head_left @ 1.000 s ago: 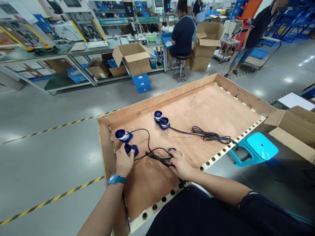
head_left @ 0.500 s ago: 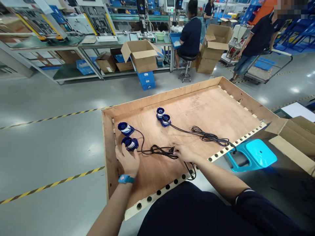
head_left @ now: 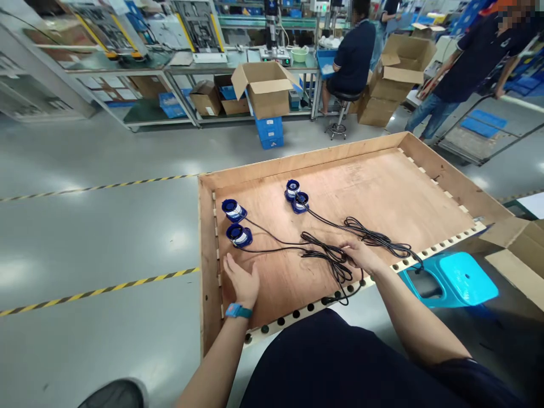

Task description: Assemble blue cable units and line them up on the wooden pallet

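Observation:
In the head view, my left hand (head_left: 242, 279) is held over the left end of a wooden tray (head_left: 272, 294), fingers apart and nothing in them. Just beyond its fingertips sits a blue round device (head_left: 239, 235) with a white label, and a second blue device (head_left: 233, 209) lies behind it. Black cables lead from both to a looped black cable bundle (head_left: 325, 252). My right hand (head_left: 359, 255) has its fingers closed on the right side of that bundle. Farther back, two more blue devices (head_left: 296, 195) stand side by side, wired to another coiled cable (head_left: 378, 235).
Raised wooden walls edge the tray, and a strip with round holes (head_left: 296, 314) runs along its near side. A turquoise stool (head_left: 463, 277) and an open carton (head_left: 518, 249) are at the right. One person sits at a workbench; another stands by a trolley (head_left: 476, 130).
My left hand has come away from the nearer blue device. The right hand has drawn the cable bundle to the right, and the leads are straighter. The view has shifted.

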A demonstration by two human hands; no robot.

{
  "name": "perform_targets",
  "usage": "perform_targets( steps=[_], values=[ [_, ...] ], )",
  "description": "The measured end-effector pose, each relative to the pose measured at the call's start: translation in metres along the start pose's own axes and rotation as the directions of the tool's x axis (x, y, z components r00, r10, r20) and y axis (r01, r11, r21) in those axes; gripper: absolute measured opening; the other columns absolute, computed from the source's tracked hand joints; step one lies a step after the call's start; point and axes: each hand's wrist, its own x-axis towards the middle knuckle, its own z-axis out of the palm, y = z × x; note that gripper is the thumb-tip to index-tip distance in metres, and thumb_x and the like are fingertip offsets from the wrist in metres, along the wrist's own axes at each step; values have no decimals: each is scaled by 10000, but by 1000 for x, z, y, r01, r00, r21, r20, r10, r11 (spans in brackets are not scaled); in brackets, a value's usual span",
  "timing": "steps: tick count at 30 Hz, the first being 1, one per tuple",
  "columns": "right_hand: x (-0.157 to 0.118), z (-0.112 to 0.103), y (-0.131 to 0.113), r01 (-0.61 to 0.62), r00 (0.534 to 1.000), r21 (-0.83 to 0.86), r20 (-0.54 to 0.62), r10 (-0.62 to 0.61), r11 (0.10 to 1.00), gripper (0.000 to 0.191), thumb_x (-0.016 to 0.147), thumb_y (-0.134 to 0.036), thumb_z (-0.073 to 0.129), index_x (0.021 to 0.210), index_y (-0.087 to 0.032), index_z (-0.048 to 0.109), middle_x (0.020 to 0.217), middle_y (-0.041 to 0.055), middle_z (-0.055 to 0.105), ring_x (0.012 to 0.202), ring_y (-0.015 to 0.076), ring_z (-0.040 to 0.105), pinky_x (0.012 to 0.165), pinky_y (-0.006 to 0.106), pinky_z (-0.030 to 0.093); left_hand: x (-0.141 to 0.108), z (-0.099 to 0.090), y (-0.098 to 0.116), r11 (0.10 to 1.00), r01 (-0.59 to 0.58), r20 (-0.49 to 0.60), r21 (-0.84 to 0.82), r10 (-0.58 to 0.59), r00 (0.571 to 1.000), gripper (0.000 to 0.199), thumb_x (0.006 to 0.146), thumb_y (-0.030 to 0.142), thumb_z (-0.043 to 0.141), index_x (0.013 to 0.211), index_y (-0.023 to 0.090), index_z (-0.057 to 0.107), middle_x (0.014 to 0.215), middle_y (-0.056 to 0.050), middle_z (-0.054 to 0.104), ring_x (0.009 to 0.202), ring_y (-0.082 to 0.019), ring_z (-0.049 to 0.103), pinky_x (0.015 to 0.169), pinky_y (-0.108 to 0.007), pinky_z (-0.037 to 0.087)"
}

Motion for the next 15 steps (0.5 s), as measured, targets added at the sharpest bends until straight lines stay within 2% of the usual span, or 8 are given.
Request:
perform_targets(
  steps=[2,4,5,8,9,11,13,15],
  values=[
    [-3,-3,9,12,986,-356,-151,-70,935,228,903,-295,498,861,-168,683,771,68,661,692,195,621,650,310,499,21,-3,4,999,35,-13,6,-35,999,930,884,294,641,1594,54,89,1621,-301,124,1552,-384,100,1268,-554,195],
    [-5,7,13,5,969,-584,-196,-147,812,271,930,-312,486,959,-157,706,992,124,701,1003,286,643,909,418,488,43,-5,6,999,36,-10,5,-35,999,982,856,253,679,1604,75,69,1641,-290,74,1555,-385,88,1272,-542,182],
    [-6,16,15,-2,966,-658,-196,-168,753,286,917,-343,543,1056,-146,697,1095,146,691,1117,328,607,979,465,453,55,-5,7,1000,15,5,5,-15,1000,1000,843,235,693,1607,81,66,1648,-284,55,1557,-383,84,1275,-535,174],
    [-8,45,19,-27,961,-835,-172,-215,550,699,751,-353,785,1359,-98,551,1317,215,594,1249,402,520,1016,506,427,84,-7,6,998,-58,130,-8,59,990,1000,797,199,740,1602,116,153,1663,-257,47,1558,-365,114,1271,-515,204],
    [-8,52,21,-26,964,-850,-161,-212,527,810,709,-316,819,1415,-84,495,1339,233,573,1239,399,527,1000,487,440,90,-8,5,998,-66,171,-15,68,983,989,780,199,759,1593,130,200,1660,-251,88,1552,-360,152,1265,-513,227],
    [-8,60,24,-7,976,-828,-127,-176,560,816,719,-238,783,1447,-73,452,1264,230,612,1145,355,591,936,427,472,97,-9,1,998,-56,210,-30,61,976,978,750,235,804,1570,156,276,1623,-235,231,1522,-355,260,1252,-515,269],
    [-8,59,25,56,986,-753,-64,-156,656,718,737,-148,682,1423,-89,479,1134,174,669,1034,300,636,871,375,485,96,-10,-2,999,-35,205,-38,42,978,1021,706,298,858,1557,162,310,1556,-220,361,1479,-357,348,1244,-518,293],
    [-11,50,21,175,983,-606,70,-167,776,650,690,-83,603,1337,-129,562,1052,105,690,966,256,644,824,335,486,90,-10,-5,999,-31,215,-43,40,976,1089,647,336,906,1551,167,322,1528,-209,400,1457,-361,384,1237,-509,316]
  ],
)
